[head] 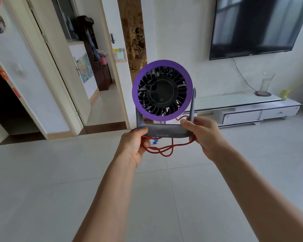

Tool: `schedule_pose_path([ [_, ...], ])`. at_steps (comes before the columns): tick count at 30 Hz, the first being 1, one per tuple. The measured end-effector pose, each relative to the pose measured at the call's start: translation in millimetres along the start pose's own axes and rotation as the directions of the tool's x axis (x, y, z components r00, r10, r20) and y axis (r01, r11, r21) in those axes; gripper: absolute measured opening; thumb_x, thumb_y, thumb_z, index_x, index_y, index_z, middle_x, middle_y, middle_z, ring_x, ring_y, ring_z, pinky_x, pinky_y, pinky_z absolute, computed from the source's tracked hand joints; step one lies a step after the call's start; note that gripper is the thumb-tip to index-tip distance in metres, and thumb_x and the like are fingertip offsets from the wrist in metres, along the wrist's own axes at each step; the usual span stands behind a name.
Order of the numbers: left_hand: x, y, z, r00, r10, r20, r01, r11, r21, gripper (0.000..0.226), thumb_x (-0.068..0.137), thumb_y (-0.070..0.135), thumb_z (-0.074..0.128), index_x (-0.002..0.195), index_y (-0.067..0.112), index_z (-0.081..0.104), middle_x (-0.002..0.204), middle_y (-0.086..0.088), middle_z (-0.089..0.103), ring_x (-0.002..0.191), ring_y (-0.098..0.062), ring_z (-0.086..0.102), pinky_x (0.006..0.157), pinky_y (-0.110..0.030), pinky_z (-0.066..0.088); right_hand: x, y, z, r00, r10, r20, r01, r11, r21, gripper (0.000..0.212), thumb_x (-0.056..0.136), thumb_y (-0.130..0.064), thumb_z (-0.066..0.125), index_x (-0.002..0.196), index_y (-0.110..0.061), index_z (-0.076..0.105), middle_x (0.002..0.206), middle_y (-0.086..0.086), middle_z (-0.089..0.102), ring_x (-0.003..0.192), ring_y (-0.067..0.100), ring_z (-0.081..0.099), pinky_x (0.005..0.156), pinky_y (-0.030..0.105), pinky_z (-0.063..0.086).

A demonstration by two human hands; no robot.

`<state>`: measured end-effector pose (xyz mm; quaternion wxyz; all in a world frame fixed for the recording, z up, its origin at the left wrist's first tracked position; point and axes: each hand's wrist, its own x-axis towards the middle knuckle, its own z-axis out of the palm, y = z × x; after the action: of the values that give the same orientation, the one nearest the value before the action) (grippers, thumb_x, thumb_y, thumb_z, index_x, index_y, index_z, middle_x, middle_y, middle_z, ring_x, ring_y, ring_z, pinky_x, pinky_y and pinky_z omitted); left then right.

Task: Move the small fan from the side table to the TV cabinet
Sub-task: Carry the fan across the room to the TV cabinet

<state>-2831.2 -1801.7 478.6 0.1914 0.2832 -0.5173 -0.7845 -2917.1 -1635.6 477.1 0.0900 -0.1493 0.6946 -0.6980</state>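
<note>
We hold the fan point(162, 91) upright, left hand point(136, 147) and right hand point(202, 135) closed around its base; its red cord point(162, 151), possibly unsecured, needs gathering before the TV cabinet point(243, 109) ahead-right of the fan.

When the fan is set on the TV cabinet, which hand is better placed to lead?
Probably the right hand: it grips the fan base on the side toward the TV cabinet. The left hand also holds the red cable.
</note>
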Motion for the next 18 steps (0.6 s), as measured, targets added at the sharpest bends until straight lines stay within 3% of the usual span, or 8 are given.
schedule_pose_path([
  [8,134,9,53,0.999,-0.032,0.003,0.032,0.999,0.013,0.009,0.092,0.006,0.058,0.096,-0.002,0.062,0.061,-0.008,0.054,0.033,-0.006,0.044,0.034,-0.016,0.039,140,19,-2,0.999,0.019,-0.033,-0.019,1.0,0.006,0.012,0.086,-0.022,0.07,0.083,-0.01,0.069,0.072,0.003,0.06,0.066,0.015,0.052,0.058,0.024,0.044],
  [11,182,8,78,0.999,-0.043,0.005,0.043,0.999,0.022,0.008,0.093,0.008,0.059,0.093,0.001,0.062,0.065,-0.008,0.054,0.035,-0.006,0.045,0.035,-0.016,0.04,194,27,-9,0.999,0.024,-0.025,-0.024,1.0,0.008,0.011,0.087,-0.021,0.069,0.084,-0.011,0.069,0.076,0.006,0.062,0.07,0.018,0.055,0.064,0.028,0.046],
  [18,301,13,154,0.999,-0.041,-0.016,0.041,0.999,-0.024,0.007,0.093,0.006,0.058,0.096,0.0,0.059,0.064,-0.006,0.053,0.034,-0.008,0.045,0.033,-0.016,0.038,339,36,-38,1.0,0.023,0.013,-0.023,0.999,-0.033,0.021,0.087,-0.017,0.069,0.097,0.001,0.069,0.075,0.007,0.058,0.068,0.018,0.051,0.056,0.025,0.042],
])
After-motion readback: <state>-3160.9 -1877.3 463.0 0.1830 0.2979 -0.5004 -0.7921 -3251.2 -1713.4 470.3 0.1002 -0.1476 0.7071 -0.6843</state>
